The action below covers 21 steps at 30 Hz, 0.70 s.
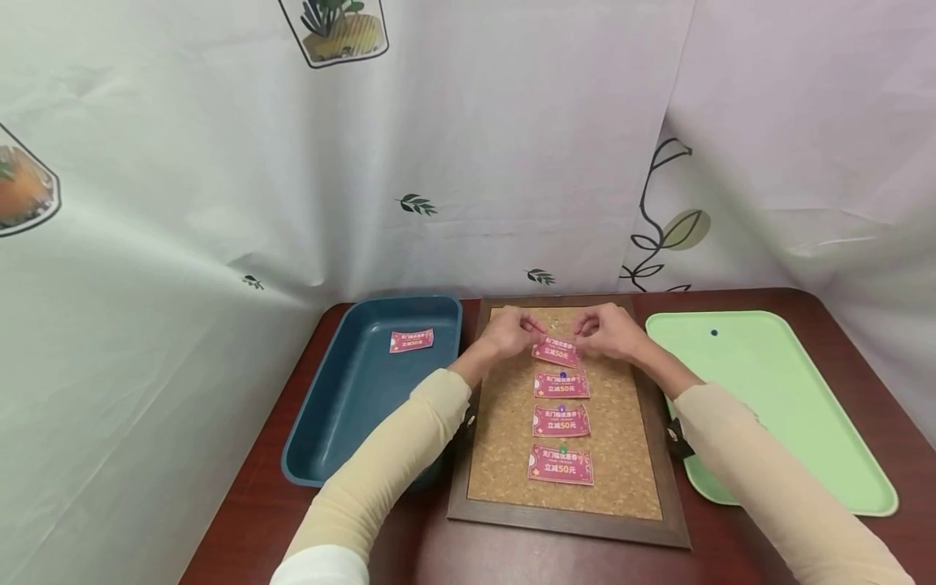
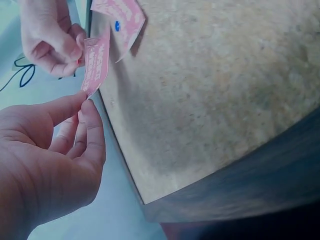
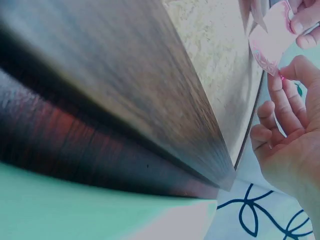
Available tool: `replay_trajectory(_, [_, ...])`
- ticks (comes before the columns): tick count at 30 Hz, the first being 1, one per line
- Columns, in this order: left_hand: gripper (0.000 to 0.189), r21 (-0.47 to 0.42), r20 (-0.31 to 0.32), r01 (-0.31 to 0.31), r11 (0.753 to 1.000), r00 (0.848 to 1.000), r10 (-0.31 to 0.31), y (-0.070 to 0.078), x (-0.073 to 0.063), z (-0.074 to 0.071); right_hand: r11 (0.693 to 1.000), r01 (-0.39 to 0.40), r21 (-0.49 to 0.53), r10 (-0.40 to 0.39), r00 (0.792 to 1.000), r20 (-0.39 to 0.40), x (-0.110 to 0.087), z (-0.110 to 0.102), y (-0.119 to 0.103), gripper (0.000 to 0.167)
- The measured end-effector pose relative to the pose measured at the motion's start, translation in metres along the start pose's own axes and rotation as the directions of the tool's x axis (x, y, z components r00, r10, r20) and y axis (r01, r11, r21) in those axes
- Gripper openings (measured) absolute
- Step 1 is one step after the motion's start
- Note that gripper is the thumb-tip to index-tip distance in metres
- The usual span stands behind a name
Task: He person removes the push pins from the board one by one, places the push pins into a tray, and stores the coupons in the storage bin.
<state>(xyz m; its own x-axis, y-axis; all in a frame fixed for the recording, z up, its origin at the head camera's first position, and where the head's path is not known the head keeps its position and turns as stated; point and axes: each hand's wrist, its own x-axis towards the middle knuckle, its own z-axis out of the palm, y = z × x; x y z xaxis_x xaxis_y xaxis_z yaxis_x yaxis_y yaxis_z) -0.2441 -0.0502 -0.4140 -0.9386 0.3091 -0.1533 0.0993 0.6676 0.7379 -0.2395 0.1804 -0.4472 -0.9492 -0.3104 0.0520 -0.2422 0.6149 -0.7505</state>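
My left hand (image 1: 509,331) pinches one end of a pink paper coupon (image 1: 556,352) between thumb and fingertips, near the top of a wood-framed corkboard (image 1: 504,463). At the coupon's other end, my right hand (image 1: 613,331) pinches a small red pushpin (image 3: 281,77), whose tip is hidden by the fingers. The coupon is raised off the cork and bends in the left wrist view. Below it, three more coupons hang in a column: an upper one (image 1: 561,386), a middle one (image 1: 561,422) and a lowest one (image 1: 561,467), each with a pushpin at its top edge.
Left of the corkboard stands a dark blue tray (image 1: 307,422) with one pink coupon (image 1: 412,340) inside. On the right lies a pale green tray (image 1: 790,406) holding a dark blue pushpin (image 1: 714,332). A patterned white cloth (image 1: 497,162) hangs behind the reddish-brown table (image 1: 249,496).
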Motion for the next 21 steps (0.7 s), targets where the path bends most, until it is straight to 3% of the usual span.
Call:
replay_trajectory(5, [0.007, 0.021, -0.002, -0.047, 0.999, 0.999, 0.047, 0.005, -0.003, -0.014, 0.999, 0.040, -0.001, -0.040, 0.999, -0.027, -0.008, -0.010, 0.000, 0.009])
replay_trajectory(9, [0.008, 0.008, 0.006, -0.049, 0.999, 0.999, 0.049, 0.006, -0.005, -0.030, 0.999, 0.048, -0.001, -0.048, 0.998, -0.033, -0.015, -0.018, 0.000, 0.007])
replay_trajectory(14, [0.010, -0.064, -0.003, -0.048, 0.997, 0.999, 0.048, 0.002, -0.007, -0.055, 0.999, 0.053, -0.003, -0.053, 0.998, -0.046, -0.026, -0.031, 0.001, 0.006])
replay_trajectory(21, [0.012, -0.140, -0.070, -0.067, 0.988, 0.996, 0.058, -0.007, -0.018, -0.097, 0.997, 0.047, -0.053, -0.052, 0.994, -0.097, -0.045, -0.053, 0.011, 0.006])
